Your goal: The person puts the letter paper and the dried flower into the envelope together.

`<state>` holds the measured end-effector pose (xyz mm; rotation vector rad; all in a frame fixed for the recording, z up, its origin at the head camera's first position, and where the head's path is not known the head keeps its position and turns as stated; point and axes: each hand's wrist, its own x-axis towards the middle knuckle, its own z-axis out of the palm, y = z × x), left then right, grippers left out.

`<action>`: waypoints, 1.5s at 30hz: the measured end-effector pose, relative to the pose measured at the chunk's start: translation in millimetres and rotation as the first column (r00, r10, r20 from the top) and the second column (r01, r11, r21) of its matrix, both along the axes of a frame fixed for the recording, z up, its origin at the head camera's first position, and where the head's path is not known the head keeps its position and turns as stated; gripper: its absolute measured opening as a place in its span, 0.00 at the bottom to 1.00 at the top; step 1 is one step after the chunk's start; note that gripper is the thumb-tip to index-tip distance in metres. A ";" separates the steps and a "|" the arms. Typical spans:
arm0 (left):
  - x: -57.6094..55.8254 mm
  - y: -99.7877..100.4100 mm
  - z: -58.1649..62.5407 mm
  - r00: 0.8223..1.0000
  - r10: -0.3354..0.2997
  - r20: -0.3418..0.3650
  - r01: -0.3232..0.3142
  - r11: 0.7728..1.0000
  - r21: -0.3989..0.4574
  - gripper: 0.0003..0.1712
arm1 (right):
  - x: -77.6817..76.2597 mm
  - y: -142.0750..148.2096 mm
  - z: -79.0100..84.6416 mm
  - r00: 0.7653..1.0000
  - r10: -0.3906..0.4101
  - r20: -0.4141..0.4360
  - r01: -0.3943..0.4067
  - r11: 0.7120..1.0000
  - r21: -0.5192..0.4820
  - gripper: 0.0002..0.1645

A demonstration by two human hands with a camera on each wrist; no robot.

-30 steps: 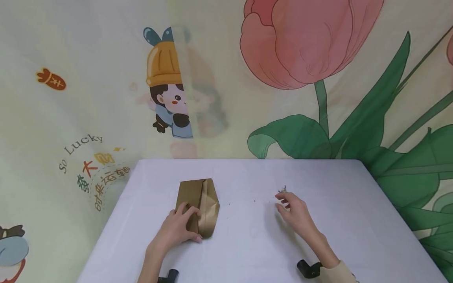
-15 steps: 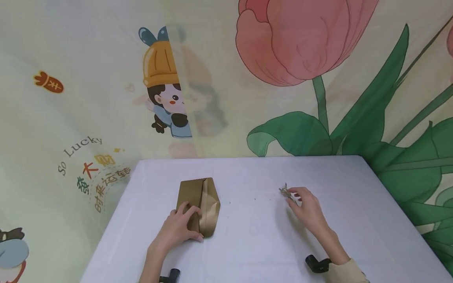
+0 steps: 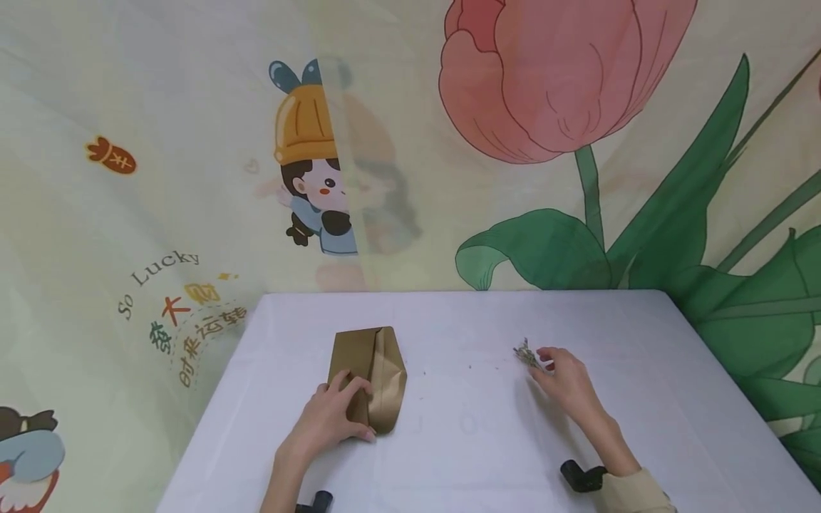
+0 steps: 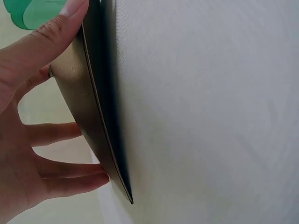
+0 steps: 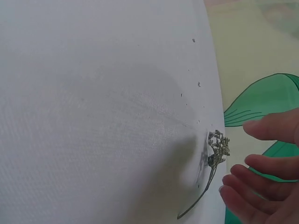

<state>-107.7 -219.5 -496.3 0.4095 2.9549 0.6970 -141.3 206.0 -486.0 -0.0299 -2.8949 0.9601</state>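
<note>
In the head view a gold-brown envelope lies on the left part of the white table. My left hand rests on its near left part, fingers spread over the top and thumb at the near edge. The left wrist view has the thumb and fingertips touching the same face of the envelope. A small sprig of dried flowers with a thin curved stem lies on the table to the right. Beside it is my right hand; the right wrist view shows its thumb and fingers spread, apart from the sprig.
Several tiny dark crumbs are scattered on the white tablecloth between envelope and sprig. Behind the table's far edge hangs a printed backdrop with a big pink tulip. Black camera mounts sit at both wrists.
My right hand has shifted to the right and uncovered the sprig, which it partly hid a second ago. The left hand keeps its place on the envelope. The head view has shifted slightly.
</note>
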 end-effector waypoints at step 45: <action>1.8 1.4 -0.4 0.999 0.025 0.020 -0.025 1.000 0.010 0.41 | -10.9 -0.3 -24.9 0.994 -0.079 -0.081 0.091 0.985 0.149 0.14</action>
